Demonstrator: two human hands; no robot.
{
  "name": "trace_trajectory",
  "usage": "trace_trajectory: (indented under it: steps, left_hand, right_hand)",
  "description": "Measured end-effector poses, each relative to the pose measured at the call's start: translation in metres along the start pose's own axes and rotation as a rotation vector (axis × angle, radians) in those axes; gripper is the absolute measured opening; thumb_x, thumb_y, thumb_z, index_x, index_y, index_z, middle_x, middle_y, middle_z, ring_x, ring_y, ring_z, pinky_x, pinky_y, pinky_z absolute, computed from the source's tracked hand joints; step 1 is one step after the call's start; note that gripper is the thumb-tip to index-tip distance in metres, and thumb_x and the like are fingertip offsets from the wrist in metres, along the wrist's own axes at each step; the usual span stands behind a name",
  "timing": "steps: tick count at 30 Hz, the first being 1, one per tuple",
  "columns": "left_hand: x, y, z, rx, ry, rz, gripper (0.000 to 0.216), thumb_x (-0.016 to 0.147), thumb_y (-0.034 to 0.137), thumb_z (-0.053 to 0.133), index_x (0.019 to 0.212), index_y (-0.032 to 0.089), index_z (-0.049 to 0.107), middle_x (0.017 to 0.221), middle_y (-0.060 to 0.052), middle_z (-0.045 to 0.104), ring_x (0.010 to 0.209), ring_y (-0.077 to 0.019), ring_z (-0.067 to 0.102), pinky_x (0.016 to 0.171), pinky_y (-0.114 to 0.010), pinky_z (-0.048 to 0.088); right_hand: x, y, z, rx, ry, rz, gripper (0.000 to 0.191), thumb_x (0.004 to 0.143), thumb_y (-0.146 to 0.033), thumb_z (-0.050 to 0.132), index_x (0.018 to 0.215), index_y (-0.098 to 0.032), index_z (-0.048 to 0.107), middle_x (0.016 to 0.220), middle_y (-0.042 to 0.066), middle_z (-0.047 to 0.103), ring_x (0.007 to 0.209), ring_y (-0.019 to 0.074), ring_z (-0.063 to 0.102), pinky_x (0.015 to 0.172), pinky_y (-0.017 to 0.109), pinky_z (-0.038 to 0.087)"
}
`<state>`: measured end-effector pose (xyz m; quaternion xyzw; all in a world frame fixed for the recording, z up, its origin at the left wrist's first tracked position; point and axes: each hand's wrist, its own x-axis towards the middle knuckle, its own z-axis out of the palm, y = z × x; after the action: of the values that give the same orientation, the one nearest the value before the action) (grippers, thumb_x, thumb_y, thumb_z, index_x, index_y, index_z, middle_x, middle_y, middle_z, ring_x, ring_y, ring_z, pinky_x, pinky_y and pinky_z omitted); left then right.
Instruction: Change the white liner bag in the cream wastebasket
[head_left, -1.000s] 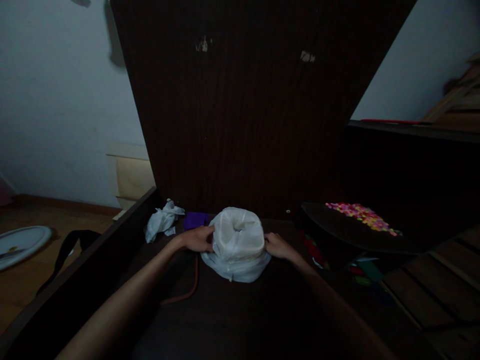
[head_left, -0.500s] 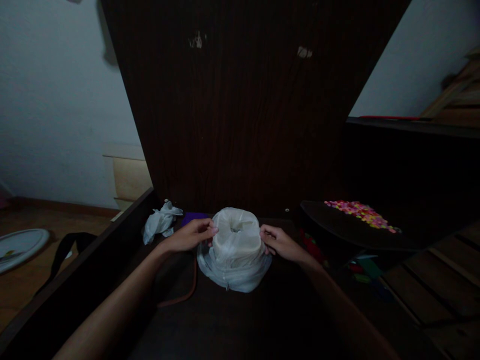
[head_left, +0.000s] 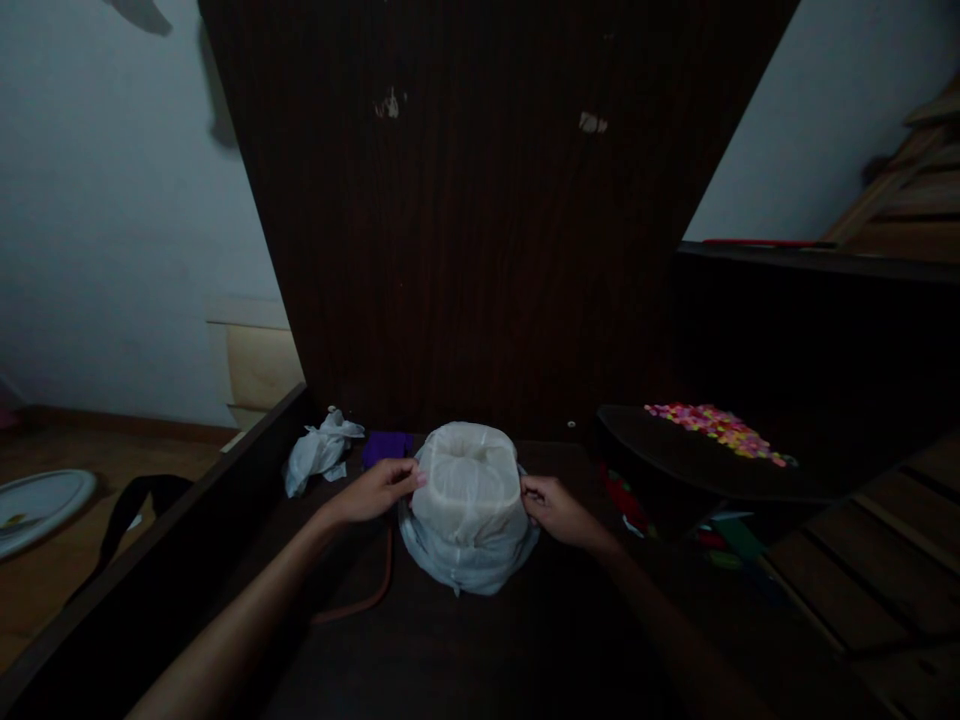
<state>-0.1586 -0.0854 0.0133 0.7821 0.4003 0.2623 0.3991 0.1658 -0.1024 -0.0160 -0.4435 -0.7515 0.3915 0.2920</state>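
A round white bundle wrapped in a thin plastic bag (head_left: 468,500) stands on a dark wooden surface (head_left: 480,640) in the middle of the view. My left hand (head_left: 376,490) pinches the bag at its left upper edge. My right hand (head_left: 553,508) grips the bag on its right side. Both hands have their fingers closed on the plastic. The loose bag skirt spreads around the bundle's base.
A crumpled white bag (head_left: 316,452) and a purple object (head_left: 384,448) lie behind on the left. A reddish cord (head_left: 379,580) curves beside the bundle. A dark tray (head_left: 697,470) with several colourful small pieces (head_left: 716,424) sits right. A tall dark wooden panel (head_left: 480,220) rises behind.
Both hands have moved up from the bundle's lower sides to its upper edge, drawing the plastic upward. The hole in the top has closed over.
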Motion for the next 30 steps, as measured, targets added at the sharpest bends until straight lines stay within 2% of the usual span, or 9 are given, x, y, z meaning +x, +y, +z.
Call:
trace_trajectory:
  steps: [8,10,13,15,17,20,22,26,30]
  left_hand:
    - [0.006,-0.005,-0.002,0.18,0.207,-0.006,0.032,0.091,0.048,0.052,0.083,0.019,0.061,0.079,-0.003,0.065,0.076,-0.0209,0.06,0.073,-0.031,0.048]
    - [0.003,0.001,-0.001,0.207,0.326,-0.002,0.026,0.092,0.04,0.05,0.104,0.019,0.061,0.1,-0.007,0.068,0.092,-0.0242,0.063,0.085,-0.035,0.05]
    - [-0.007,0.026,0.002,0.276,0.531,0.093,0.032,0.097,0.034,0.046,0.123,0.02,0.056,0.123,-0.012,0.063,0.115,-0.027,0.059,0.102,-0.041,0.046]
    - [-0.014,0.049,0.005,0.303,0.461,0.219,0.032,0.101,0.036,0.045,0.126,0.02,0.057,0.127,-0.012,0.062,0.12,-0.0272,0.057,0.106,-0.043,0.044]
    - [-0.019,0.072,0.008,0.325,0.283,0.346,0.036,0.103,0.036,0.045,0.135,0.021,0.054,0.136,-0.012,0.06,0.127,-0.027,0.054,0.11,-0.043,0.042]
    - [-0.018,0.092,0.016,0.418,0.01,0.469,0.034,0.103,0.037,0.049,0.131,0.021,0.06,0.131,-0.012,0.066,0.125,-0.0271,0.058,0.111,-0.043,0.042]
    - [-0.015,0.093,0.022,0.494,-0.062,0.529,0.032,0.102,0.037,0.052,0.124,0.018,0.065,0.119,-0.012,0.071,0.114,-0.0269,0.064,0.105,-0.042,0.046]
    - [-0.014,0.073,0.035,0.615,0.113,0.688,0.024,0.101,0.023,0.052,0.119,0.015,0.065,0.106,-0.013,0.073,0.1,-0.025,0.068,0.094,-0.04,0.053]
    - [-0.022,0.055,0.047,0.666,0.287,0.868,0.036,0.1,0.012,0.051,0.135,0.018,0.054,0.105,-0.013,0.073,0.093,-0.0234,0.068,0.083,-0.039,0.057]
  right_hand:
    - [-0.001,-0.006,-0.022,-0.121,-0.078,-0.015,0.008,0.07,-0.018,0.068,0.064,-0.018,0.062,0.058,-0.003,0.057,0.056,0.0127,0.048,0.052,0.024,0.035]
    - [0.005,-0.01,-0.031,-0.125,-0.025,-0.024,0.005,0.074,-0.022,0.067,0.077,-0.018,0.066,0.065,-0.001,0.061,0.059,0.0129,0.051,0.053,0.023,0.038]
    - [0.02,-0.016,-0.039,-0.026,0.089,-0.015,0.026,0.089,-0.034,0.057,0.107,-0.018,0.065,0.074,0.0,0.063,0.06,0.0142,0.056,0.05,0.023,0.042]
    - [0.032,-0.019,-0.039,0.09,0.122,0.003,0.039,0.092,-0.041,0.054,0.121,-0.017,0.06,0.069,-0.001,0.061,0.056,0.015,0.057,0.046,0.024,0.042]
    - [0.043,-0.02,-0.035,0.167,0.115,0.007,0.043,0.09,-0.046,0.057,0.122,-0.017,0.061,0.065,-0.002,0.059,0.052,0.0146,0.055,0.045,0.024,0.042]
    - [0.056,-0.018,-0.028,0.188,0.098,-0.012,0.036,0.085,-0.048,0.062,0.103,-0.017,0.066,0.064,-0.003,0.058,0.048,0.0115,0.05,0.046,0.023,0.039]
    - [0.062,-0.014,-0.024,0.201,0.108,-0.021,0.033,0.083,-0.049,0.064,0.092,-0.018,0.065,0.061,-0.005,0.054,0.046,0.0099,0.045,0.045,0.022,0.035]
    - [0.068,-0.005,-0.018,0.222,0.165,-0.041,0.027,0.084,-0.045,0.06,0.084,-0.019,0.061,0.06,-0.006,0.053,0.048,0.0102,0.044,0.045,0.022,0.033]
    - [0.073,0.0,-0.014,0.249,0.178,-0.087,0.021,0.08,-0.04,0.063,0.082,-0.019,0.063,0.075,0.0,0.065,0.068,0.0155,0.06,0.061,0.026,0.047]
